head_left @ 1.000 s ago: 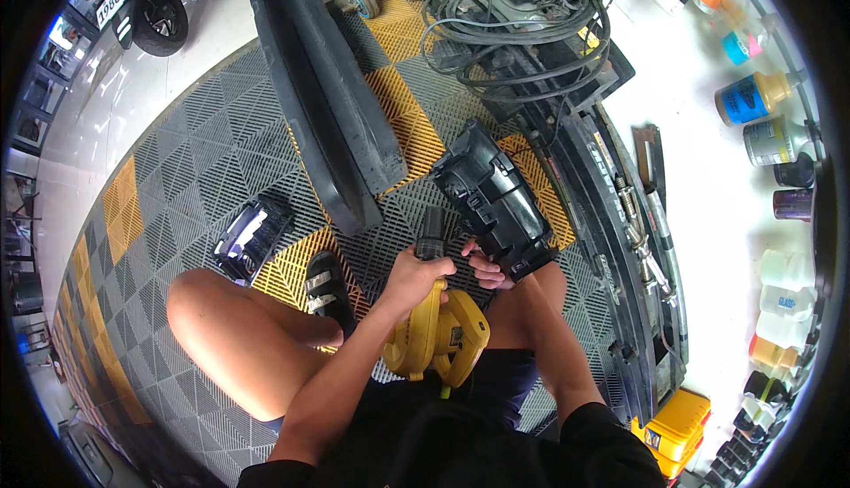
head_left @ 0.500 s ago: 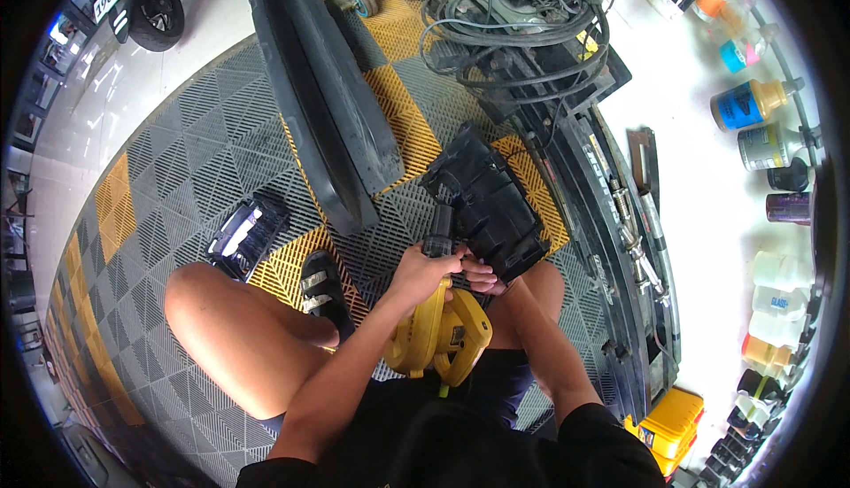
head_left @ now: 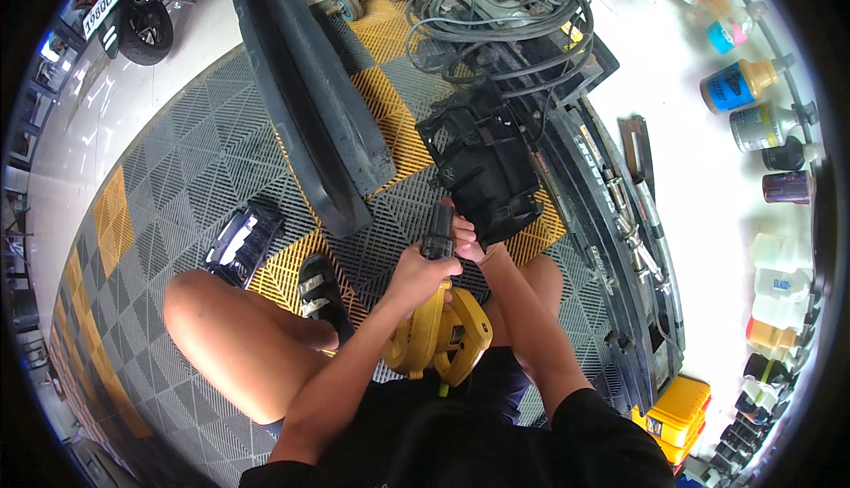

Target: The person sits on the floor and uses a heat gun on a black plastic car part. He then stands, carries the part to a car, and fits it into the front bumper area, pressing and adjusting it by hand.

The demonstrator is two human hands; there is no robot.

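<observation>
My left hand (head_left: pixel 420 277) is closed around the upper end of a yellow tool (head_left: pixel 438 329) with a dark, see-through nozzle (head_left: pixel 438 231) pointing away from me. The tool's wide body rests against my lap. Just right of the nozzle, my right hand (head_left: pixel 467 238) has its fingers curled at the near end of a large black moulded plastic part (head_left: pixel 487 165). That part tilts away from me, with ribs and hollows on its face, and it hides some of my right hand.
A long black plastic trim (head_left: pixel 310 107) lies ahead on the tiled mat. A small dark part with a shiny face (head_left: pixel 241 238) sits by my left knee. Coiled black cable (head_left: pixel 500 36) covers equipment ahead. Metal bars (head_left: pixel 630 231), a yellow case (head_left: pixel 677 413) and bottles (head_left: pixel 739 85) are to the right.
My right hand and the black plastic part have moved away from me, up beside the nozzle. My left hand and the yellow tool have barely moved. The view has shifted slightly.
</observation>
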